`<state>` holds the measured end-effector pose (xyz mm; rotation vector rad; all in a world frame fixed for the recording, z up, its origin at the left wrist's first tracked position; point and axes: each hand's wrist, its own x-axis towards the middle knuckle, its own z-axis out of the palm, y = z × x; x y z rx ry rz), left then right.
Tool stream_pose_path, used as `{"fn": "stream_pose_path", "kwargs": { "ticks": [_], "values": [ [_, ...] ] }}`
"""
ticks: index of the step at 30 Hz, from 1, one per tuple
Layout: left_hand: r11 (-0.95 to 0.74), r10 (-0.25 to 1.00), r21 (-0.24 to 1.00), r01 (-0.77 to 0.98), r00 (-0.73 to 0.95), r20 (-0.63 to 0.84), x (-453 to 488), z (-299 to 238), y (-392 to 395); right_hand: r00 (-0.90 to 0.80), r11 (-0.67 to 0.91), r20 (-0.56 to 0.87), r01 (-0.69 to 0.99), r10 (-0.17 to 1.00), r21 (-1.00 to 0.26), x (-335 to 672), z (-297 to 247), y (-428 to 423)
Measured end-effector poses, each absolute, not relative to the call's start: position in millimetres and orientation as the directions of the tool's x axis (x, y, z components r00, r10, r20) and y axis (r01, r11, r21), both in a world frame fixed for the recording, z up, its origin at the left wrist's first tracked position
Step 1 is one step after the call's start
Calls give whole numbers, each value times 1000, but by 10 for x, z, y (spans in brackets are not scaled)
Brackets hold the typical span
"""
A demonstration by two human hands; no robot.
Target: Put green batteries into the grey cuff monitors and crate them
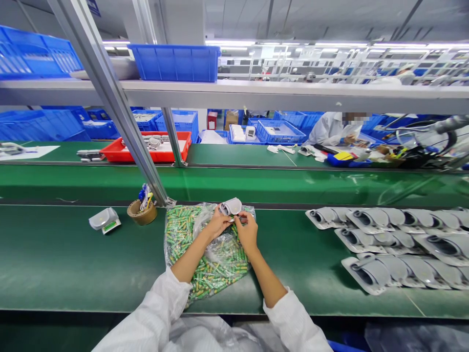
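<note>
A grey-white wrist blood pressure monitor (pixel 231 206) with a curled cuff is held above a clear plastic bag (pixel 183 239) full of green and gold batteries. My left hand (pixel 219 224) is closed around the monitor's left and lower side. At its lower right edge, the fingers of my right hand (pixel 247 230) are pinched together, touching the monitor; whether a small part sits between them is hidden. Over on the left of the green bench lies another monitor (pixel 104 219), with green batteries showing in its side.
Rows of similar monitors (pixel 395 269) lie stacked at the right. A tape roll (pixel 142 213) holding small items stands by a metal post (pixel 128 112). Beyond the green divider are a red tray (pixel 146 155) and a co-worker (pixel 331 129). A blue bin (pixel 176 62) rests on the overhead shelf.
</note>
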<state>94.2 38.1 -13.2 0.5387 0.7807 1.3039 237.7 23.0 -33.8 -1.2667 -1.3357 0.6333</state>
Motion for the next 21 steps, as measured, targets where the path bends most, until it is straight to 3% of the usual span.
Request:
{"fn": "stream_pose_path", "kwargs": {
  "ticks": [10, 18, 21],
  "values": [
    [213, 975, 747, -630, 88, -203, 916, -120, 376, 218, 349, 369, 124, 904, -929, 2300, -204, 165],
    [168, 982, 737, -655, 51, -179, 920, -137, 389, 372, 176, 69, -261, 926, -949, 2265, -274, 262],
    [167, 983, 750, -640, 50, -176, 911, -151, 390, 343, 97, -31, -349, 939, -932, 2297, -305, 320]
  ]
}}
